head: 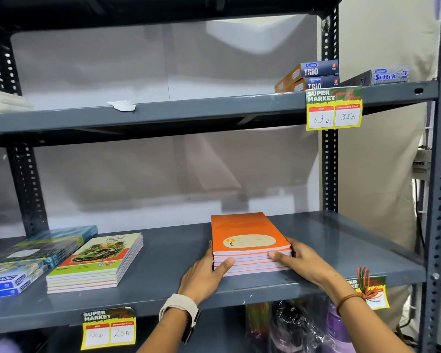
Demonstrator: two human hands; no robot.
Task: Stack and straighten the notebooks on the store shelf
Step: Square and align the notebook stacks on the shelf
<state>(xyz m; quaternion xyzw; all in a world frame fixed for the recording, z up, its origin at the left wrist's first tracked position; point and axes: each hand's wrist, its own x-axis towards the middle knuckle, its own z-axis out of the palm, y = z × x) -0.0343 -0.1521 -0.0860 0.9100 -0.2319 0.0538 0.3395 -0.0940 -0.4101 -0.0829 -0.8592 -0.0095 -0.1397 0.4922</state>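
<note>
A stack of several orange notebooks (245, 233) lies flat on the grey middle shelf (168, 261), right of centre. My left hand (206, 273) presses against the stack's left front corner, thumb on the page edges. My right hand (301, 258) clasps the right front corner, thumb across the front edges. The stack's edges look even. Further left sits a second stack of notebooks (97, 261) with a green car cover, also flat and fairly even.
Blue-covered books and small boxes (31, 256) lie at the far left of the same shelf. The upper shelf (189, 110) holds pen boxes (308, 75) at the right and a scrap of paper. Yellow price tags (333, 109) hang from the shelf edges. Bagged goods sit below.
</note>
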